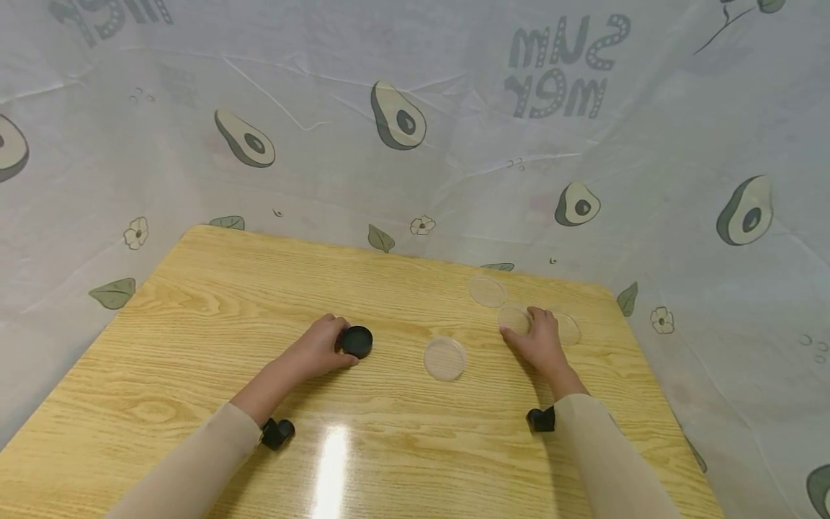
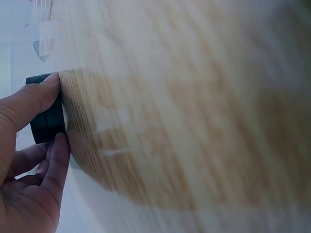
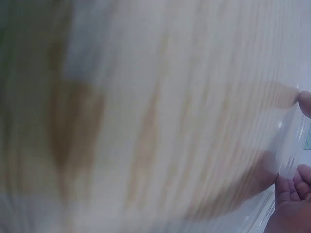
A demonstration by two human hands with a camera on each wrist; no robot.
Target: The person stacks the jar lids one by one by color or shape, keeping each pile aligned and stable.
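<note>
Within gripping hands (image 1: 320,347) (image 1: 543,343), a black container (image 1: 358,342) left, apparently a clear dish (image 1: 514,318) right.

On the table (image 1: 402,461), one clear dish (image 1: 444,358) is flanked by a black disc (image 1: 357,342) at nine o'clock and three clear dishes (image 1: 488,291) (image 1: 514,318) (image 1: 568,329) around two.

Pale avocado-print cloth (image 1: 311,194) behind a wood-grain table (image 1: 428,447)
</note>
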